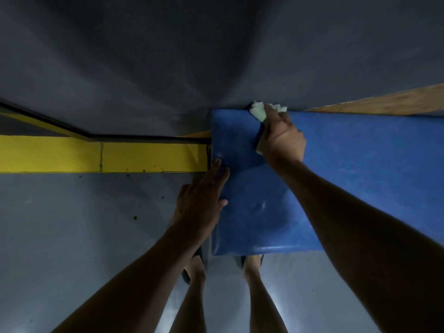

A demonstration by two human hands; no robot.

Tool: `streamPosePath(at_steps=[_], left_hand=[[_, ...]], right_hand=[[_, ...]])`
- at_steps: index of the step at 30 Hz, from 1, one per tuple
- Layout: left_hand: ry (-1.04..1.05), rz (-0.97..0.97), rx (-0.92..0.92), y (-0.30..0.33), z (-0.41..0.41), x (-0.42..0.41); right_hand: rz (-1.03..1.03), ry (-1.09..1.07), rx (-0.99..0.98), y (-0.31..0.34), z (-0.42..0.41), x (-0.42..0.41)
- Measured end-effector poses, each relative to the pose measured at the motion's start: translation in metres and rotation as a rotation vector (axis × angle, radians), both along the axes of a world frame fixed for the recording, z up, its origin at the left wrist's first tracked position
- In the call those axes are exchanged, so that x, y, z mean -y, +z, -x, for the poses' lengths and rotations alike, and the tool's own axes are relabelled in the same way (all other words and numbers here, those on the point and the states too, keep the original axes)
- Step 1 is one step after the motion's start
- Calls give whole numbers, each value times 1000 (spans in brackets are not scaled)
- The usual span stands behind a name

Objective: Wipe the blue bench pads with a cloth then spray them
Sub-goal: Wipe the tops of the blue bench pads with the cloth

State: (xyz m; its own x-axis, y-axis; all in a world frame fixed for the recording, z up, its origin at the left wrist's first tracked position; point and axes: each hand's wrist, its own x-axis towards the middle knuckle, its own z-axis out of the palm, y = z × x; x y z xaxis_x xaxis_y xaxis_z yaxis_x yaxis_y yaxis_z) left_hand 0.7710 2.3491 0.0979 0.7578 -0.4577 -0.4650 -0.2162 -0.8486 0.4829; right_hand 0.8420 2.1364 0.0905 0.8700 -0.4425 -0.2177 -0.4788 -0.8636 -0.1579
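Note:
A blue bench pad runs from the middle of the view off to the right, seen from straight above. My right hand presses a pale crumpled cloth against the pad's far left corner, with the cloth bunched out past my fingers. Flat on the pad's left edge rests my left hand, fingers spread along the side. No spray bottle is in view.
A yellow band with a black edge runs along the base of the grey wall to the left. A wooden strip lies behind the pad at the right. My legs and sandalled feet stand on the grey floor below the pad.

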Motion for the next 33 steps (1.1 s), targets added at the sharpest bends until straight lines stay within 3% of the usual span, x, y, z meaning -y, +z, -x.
streamPosePath(at_steps=[2, 5, 9, 11, 13, 15, 16, 18, 22, 25, 27, 29, 33], left_hand=[[10, 10, 14, -1, 2, 2], [25, 27, 40, -1, 2, 2], [9, 17, 19, 0, 0, 3], [26, 29, 4, -1, 1, 5], [46, 45, 6, -3, 5, 7], [65, 63, 12, -4, 6, 7], [72, 75, 16, -5, 7, 7], [77, 96, 29, -9, 8, 6], [99, 104, 77, -9, 11, 8], [102, 104, 76, -9, 11, 8], [94, 83, 54, -10, 12, 7], [109, 74, 42, -12, 13, 7], [126, 74, 40, -15, 17, 12]], right_hand=[[-52, 39, 13, 2, 13, -22], [-120, 390, 50, 3, 51, -37], [22, 829, 26, 6, 79, 34], [85, 705, -95, 11, 82, 75], [103, 291, -40, 11, 87, 97], [65, -173, 11, 6, 81, 81], [35, -303, 13, 3, 77, 62], [-51, -337, 70, -1, 75, 14], [-148, 262, 133, -8, 108, -59], [-72, 622, 125, -4, 116, -28], [-20, 728, 95, -5, 115, 20], [1, 511, 8, -2, 118, 70], [37, -207, 38, 1, 126, 83]])
